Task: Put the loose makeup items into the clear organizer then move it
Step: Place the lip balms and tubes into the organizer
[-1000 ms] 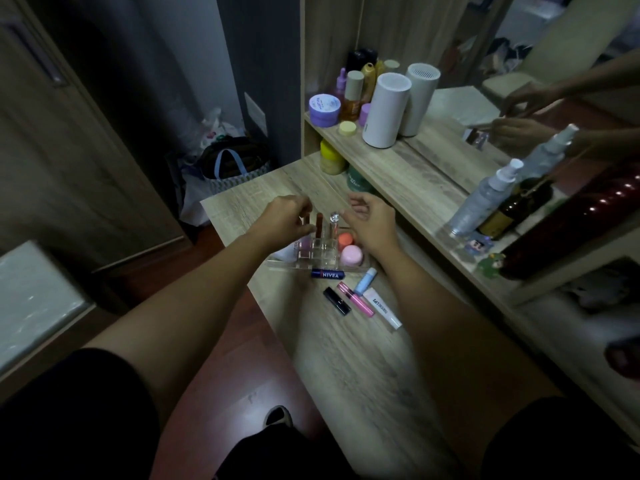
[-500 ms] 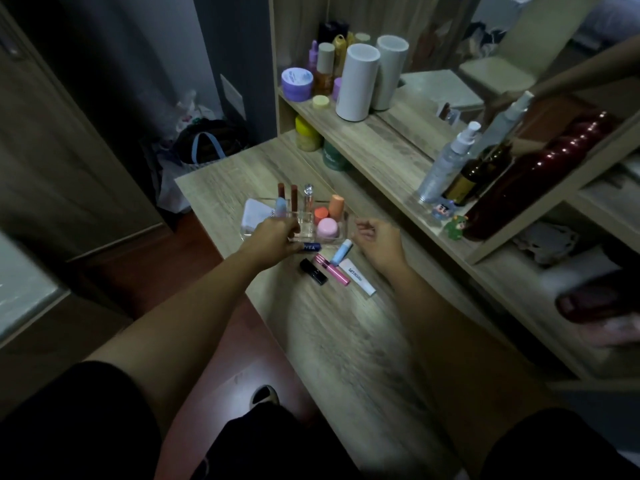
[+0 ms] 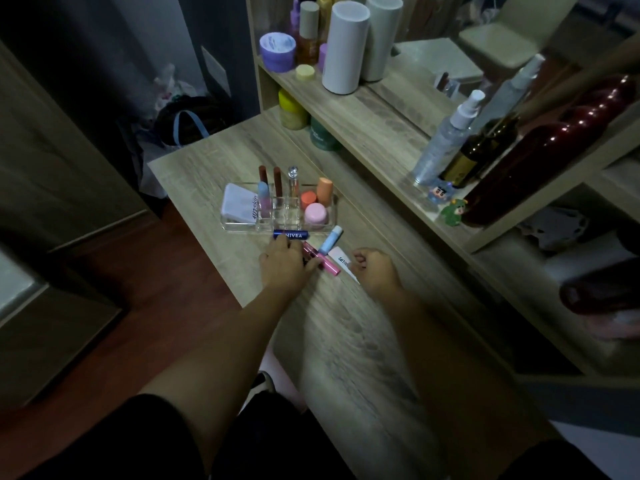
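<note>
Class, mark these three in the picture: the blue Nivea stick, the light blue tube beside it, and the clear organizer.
Nivea stick [image 3: 291,234], head view, on the white lettering at mid-body.
Light blue tube [image 3: 329,241], head view, on its barrel.
Clear organizer [image 3: 242,227], head view, on its front rim.

We see a dim room with a light wood-grain desk [image 3: 346,341] running from near to far, and a raised shelf [image 3: 363,112] along its right side backed by a mirror [image 3: 450,46]. To the left lies reddish-brown wooden flooring [image 3: 138,271], with a dark wall [image 3: 104,46] and pale wooden cabinet panels [image 3: 52,168] beyond
</note>
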A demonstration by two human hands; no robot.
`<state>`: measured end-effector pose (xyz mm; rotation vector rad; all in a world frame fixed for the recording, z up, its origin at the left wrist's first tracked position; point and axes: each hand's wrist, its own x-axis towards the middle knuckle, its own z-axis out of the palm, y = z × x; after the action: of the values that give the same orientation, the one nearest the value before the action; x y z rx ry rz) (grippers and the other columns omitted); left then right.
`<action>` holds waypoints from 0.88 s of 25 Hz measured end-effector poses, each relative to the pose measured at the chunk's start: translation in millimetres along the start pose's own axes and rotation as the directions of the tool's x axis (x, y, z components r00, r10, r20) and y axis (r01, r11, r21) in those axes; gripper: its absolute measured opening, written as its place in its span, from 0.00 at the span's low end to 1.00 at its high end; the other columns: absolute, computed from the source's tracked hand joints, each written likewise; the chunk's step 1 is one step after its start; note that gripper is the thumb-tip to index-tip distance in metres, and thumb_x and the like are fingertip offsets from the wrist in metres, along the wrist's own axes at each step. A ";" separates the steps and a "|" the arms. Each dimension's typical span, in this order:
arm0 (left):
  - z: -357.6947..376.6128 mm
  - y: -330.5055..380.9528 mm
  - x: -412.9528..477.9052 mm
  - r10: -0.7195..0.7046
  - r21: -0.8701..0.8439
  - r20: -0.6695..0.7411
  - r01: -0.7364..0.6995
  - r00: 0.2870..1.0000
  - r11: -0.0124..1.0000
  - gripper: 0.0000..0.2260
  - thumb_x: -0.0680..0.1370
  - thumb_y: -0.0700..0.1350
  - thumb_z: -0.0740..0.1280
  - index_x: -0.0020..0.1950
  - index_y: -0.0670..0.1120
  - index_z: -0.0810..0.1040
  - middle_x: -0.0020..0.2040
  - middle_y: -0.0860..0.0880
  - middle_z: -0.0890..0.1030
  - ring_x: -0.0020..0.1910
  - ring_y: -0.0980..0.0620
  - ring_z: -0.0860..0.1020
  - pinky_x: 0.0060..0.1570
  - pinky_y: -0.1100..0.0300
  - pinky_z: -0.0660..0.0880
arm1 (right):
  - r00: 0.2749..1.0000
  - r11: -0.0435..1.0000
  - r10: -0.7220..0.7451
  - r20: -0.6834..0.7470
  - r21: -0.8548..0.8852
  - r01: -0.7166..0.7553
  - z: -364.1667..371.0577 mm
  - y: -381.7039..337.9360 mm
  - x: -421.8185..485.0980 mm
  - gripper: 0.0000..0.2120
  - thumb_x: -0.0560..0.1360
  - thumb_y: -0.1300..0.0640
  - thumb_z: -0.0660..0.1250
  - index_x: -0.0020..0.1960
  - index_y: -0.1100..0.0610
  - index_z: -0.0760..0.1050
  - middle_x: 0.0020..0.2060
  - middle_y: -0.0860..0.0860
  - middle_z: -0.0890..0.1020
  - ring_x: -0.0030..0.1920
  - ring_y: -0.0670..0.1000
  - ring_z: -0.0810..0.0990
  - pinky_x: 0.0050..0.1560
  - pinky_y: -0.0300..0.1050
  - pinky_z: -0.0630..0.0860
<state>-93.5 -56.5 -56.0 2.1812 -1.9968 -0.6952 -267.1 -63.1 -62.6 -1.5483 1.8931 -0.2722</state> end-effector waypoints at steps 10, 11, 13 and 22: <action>-12.6 9.7 15.5 -0.128 0.080 -0.062 0.133 0.990 0.988 0.28 0.75 0.62 0.63 0.65 0.42 0.71 0.64 0.39 0.72 0.64 0.40 0.70 0.63 0.45 0.68 | 0.998 0.999 -0.052 0.027 -0.001 0.053 -3.3 -19.5 2.9 0.14 0.74 0.61 0.68 0.59 0.63 0.78 0.55 0.58 0.83 0.54 0.56 0.82 0.58 0.51 0.78; -12.8 9.4 17.0 -0.135 0.077 -0.056 0.139 0.989 0.987 0.28 0.74 0.62 0.63 0.65 0.42 0.71 0.65 0.39 0.72 0.64 0.40 0.69 0.64 0.45 0.67 | 0.997 0.998 -0.064 0.030 -0.013 0.064 -3.0 -20.4 3.5 0.15 0.74 0.60 0.68 0.60 0.62 0.78 0.55 0.58 0.83 0.54 0.56 0.82 0.58 0.51 0.78; -12.8 8.4 18.9 -0.140 0.064 -0.046 0.143 0.989 0.988 0.28 0.74 0.61 0.63 0.66 0.42 0.71 0.65 0.39 0.72 0.65 0.40 0.69 0.65 0.44 0.67 | 0.996 0.996 -0.079 0.041 -0.030 0.080 -2.5 -22.4 4.7 0.15 0.75 0.60 0.68 0.60 0.62 0.78 0.55 0.58 0.83 0.54 0.56 0.82 0.58 0.51 0.78; -15.0 9.0 16.2 -0.097 -0.132 -0.082 0.086 0.992 0.988 0.27 0.70 0.58 0.71 0.61 0.42 0.70 0.59 0.40 0.75 0.59 0.41 0.72 0.59 0.47 0.72 | 0.997 0.996 -0.062 0.035 0.072 0.059 -0.6 -13.6 7.8 0.14 0.74 0.61 0.67 0.59 0.62 0.77 0.55 0.58 0.83 0.53 0.55 0.82 0.55 0.48 0.78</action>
<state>-95.3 -76.6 -43.5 2.1992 -1.7686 -0.7044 -257.3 -74.3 -57.4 -1.5548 1.7917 -0.3315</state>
